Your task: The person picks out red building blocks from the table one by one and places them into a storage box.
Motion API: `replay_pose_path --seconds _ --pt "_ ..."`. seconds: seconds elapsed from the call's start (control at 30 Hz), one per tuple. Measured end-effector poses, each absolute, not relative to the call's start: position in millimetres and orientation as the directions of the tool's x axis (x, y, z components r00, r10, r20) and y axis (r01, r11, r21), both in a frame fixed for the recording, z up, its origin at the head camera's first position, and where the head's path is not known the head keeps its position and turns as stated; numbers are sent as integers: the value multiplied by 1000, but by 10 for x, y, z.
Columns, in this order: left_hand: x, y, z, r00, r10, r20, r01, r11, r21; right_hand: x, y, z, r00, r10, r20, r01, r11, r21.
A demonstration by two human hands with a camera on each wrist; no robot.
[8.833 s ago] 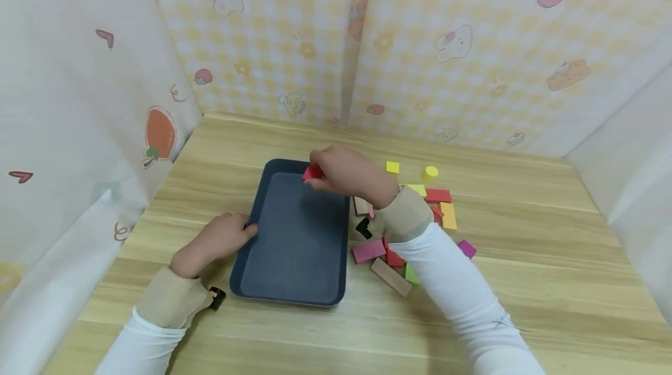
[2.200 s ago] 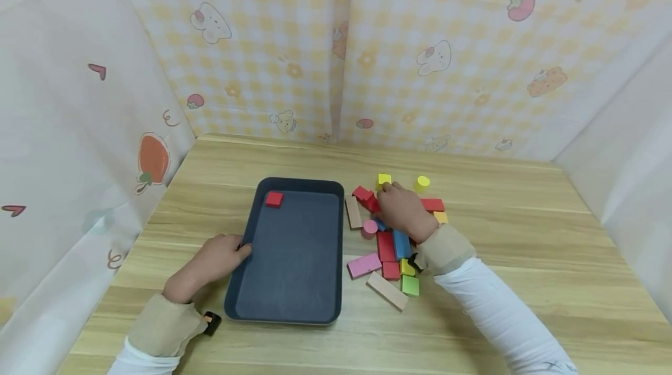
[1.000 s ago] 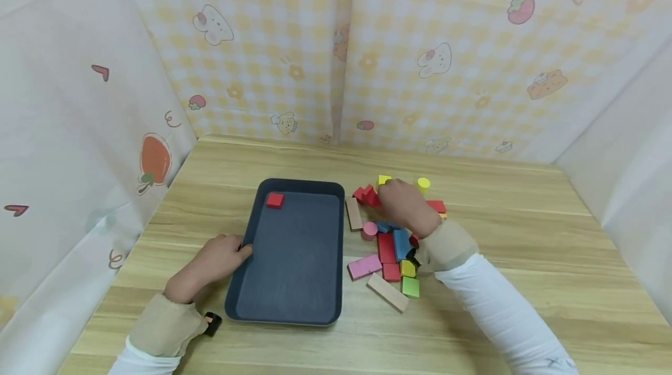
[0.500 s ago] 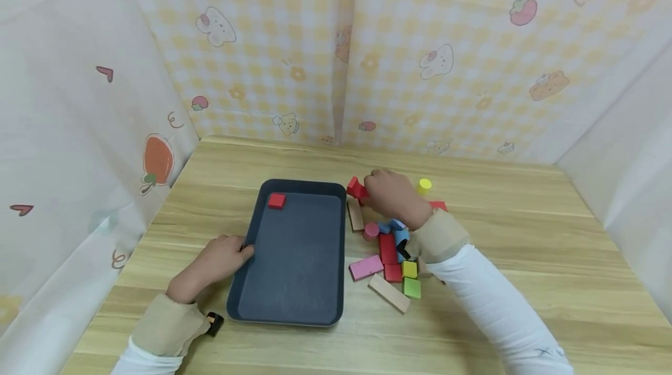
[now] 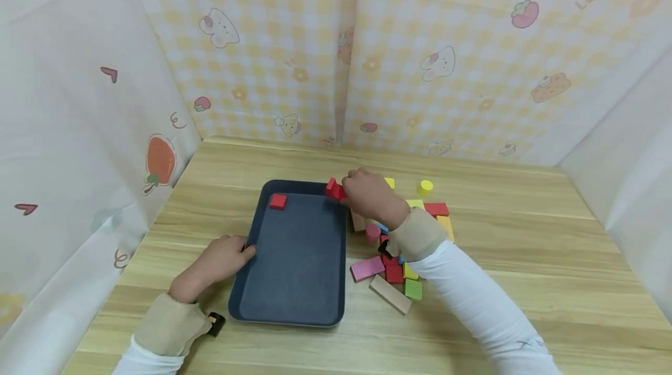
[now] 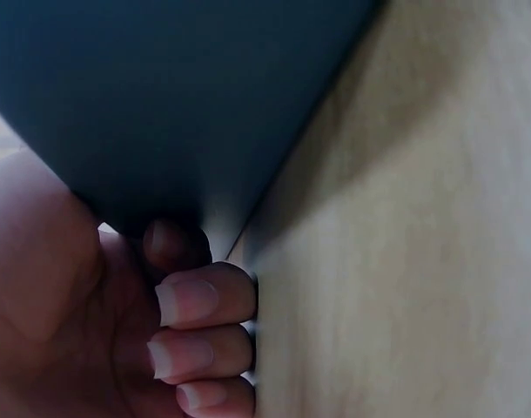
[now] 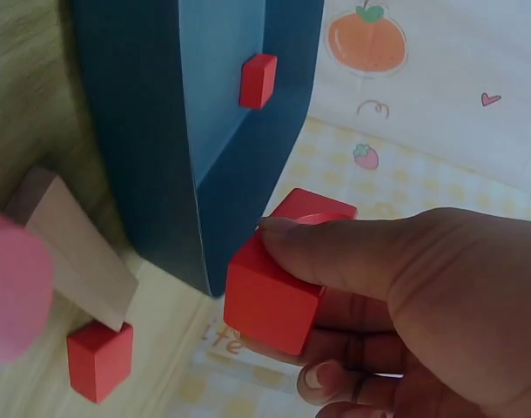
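Between the thumb and fingers of my right hand (image 5: pixel 371 193) is a red arch block (image 5: pixel 333 189), held over the tray's far right corner. The right wrist view shows the block's curved notch beside the thumb (image 7: pixel 335 252). My left hand (image 5: pixel 220 259) grips the left rim of the dark blue-grey tray (image 5: pixel 289 258), thumb at the rim. In the left wrist view its other fingers (image 6: pixel 205 300) curl by the tray's outer wall. A small red block (image 5: pixel 278 201) lies inside the tray near its far left corner.
Right of the tray lie several loose blocks, among them a pink cylinder (image 5: pixel 373 232), a pink block (image 5: pixel 367 269), a plain wooden block (image 5: pixel 391 294), a green block (image 5: pixel 413 289) and a yellow cylinder (image 5: pixel 425 188). My right forearm covers part of the pile. A patterned curtain (image 5: pixel 446 101) stands behind.
The small red block came into the tray from my right hand. That hand then reached the pile, took the red arch block and carried it left to the tray. The left hand stays on the rim.
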State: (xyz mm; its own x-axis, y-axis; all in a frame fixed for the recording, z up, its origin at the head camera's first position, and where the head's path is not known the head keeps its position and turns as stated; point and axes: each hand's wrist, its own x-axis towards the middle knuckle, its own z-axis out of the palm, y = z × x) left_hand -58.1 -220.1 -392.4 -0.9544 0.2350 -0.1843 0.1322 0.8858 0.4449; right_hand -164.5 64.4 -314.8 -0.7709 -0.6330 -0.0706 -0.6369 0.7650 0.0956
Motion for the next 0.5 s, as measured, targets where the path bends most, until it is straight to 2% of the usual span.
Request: replay_pose_path --seconds 0.5 --pt "-587 -2196 -3928 -955 236 -182 127 875 466 -1694 324 -3212 -736 -670 -100 -677 729 102"
